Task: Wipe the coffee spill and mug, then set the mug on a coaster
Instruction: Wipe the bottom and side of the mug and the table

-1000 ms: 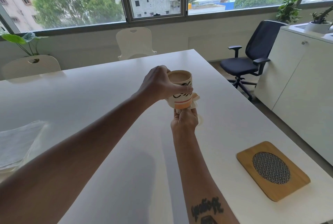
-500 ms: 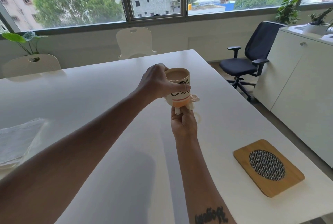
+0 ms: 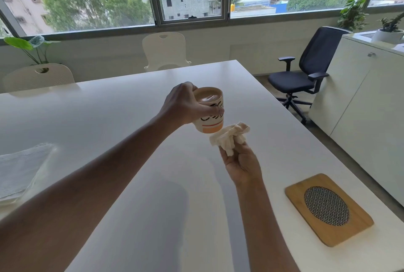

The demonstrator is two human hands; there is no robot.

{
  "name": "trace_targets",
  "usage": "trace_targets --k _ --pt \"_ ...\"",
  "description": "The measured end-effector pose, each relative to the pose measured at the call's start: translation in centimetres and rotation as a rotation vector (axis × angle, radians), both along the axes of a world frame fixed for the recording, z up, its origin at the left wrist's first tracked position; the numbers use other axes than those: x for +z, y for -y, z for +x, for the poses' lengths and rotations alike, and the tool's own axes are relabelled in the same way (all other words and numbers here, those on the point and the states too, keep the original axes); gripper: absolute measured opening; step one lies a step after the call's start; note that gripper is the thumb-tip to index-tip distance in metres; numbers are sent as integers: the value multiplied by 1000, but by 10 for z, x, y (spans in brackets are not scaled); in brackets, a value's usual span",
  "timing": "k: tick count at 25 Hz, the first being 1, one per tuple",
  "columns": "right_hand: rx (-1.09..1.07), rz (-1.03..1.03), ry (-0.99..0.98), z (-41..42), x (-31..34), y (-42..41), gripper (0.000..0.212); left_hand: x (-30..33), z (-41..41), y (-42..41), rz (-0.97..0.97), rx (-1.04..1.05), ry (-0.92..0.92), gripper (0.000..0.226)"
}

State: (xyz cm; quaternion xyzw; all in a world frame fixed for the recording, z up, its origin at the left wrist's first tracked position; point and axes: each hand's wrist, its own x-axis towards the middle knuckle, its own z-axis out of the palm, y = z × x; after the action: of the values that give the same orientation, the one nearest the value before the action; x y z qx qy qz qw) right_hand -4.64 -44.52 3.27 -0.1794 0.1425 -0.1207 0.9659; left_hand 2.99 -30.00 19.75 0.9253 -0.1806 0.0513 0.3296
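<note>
Over the middle of the white desk, the left hand grips a cream ceramic mug w/ black lettering & an orange band near its base. Fingers wrap the mug's side, thumb across the front; the mug is lifted clear of the desk, tilted a little, and filled nearly to the rim w/ light brown coffee. Just below & right of the mug's base, the right hand is clenched on a crumpled white paper tissue, the wad sticking up out of the fist; its upper edge is just beside the mug's bottom, can't tell if it touches. No handle visible from this angle.

Near the desk's right front edge lies a rectangular wooden coaster w/ an oval metal-mesh insert, nothing on it, well apart from both hands. At the left edge of the desk sits a flat stack of white tissues in a clear wrapper, blurred. Desk surface under the mug looks clean, though glare makes that hard to judge.

Beyond: two cream chairs at the far side, a black swivel office chair to the right, a white cabinet w/ a potted plant on top, and a wide window.
</note>
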Motion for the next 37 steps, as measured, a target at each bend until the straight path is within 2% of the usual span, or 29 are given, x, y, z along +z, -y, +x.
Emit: trace_targets --k 1,4,6,8,10,12,15,17,19,21,24,26,27,32,34,37 --pt "3 -99 -25 -2 0 8 25 -2 1 -2 -5 8 -6 82" --pt "-168 -468 -186 12 -2 43 41 -8 7 -7 -12 28 -18 82" --pt "-301 -720 -224 27 4 62 26 -11 12 -11 -20 39 -26 81" --pt "-434 -1192 -285 50 8 80 11 -14 16 -14 -32 49 -30 81" --pt "-485 -1680 -276 73 8 87 9 -16 18 -16 -29 56 -25 81" --pt "-359 -1983 -141 98 3 86 10 -18 22 -17 -22 71 -20 81" --pt "134 -2360 96 123 -11 88 35 -21 27 -18 -10 78 -17 82" --pt "350 -2508 248 127 -19 99 41 -22 30 -19 -9 71 -15 82" --pt "381 -2562 315 126 -21 111 41 -24 32 -19 -10 69 -13 82" --pt "394 -2592 291 121 -20 122 39 -25 33 -21 -15 67 -20 83" --pt "412 -2619 139 104 -18 132 34 -25 32 -23 -23 53 -28 83" --pt "424 -2600 -18 92 -16 130 15 -24 32 -25 -29 46 -31 83" --pt "408 -2585 -98 86 -17 127 13 -23 32 -26 -31 44 -34 83" --pt "258 -2432 -516 57 -16 89 60 -20 32 -31 -39 23 -36 82" --pt "168 -2335 -628 54 -17 68 58 -20 33 -32 -45 17 -35 82" --pt "82 -2184 -739 61 -23 45 44 -21 34 -33 -51 9 -37 83"
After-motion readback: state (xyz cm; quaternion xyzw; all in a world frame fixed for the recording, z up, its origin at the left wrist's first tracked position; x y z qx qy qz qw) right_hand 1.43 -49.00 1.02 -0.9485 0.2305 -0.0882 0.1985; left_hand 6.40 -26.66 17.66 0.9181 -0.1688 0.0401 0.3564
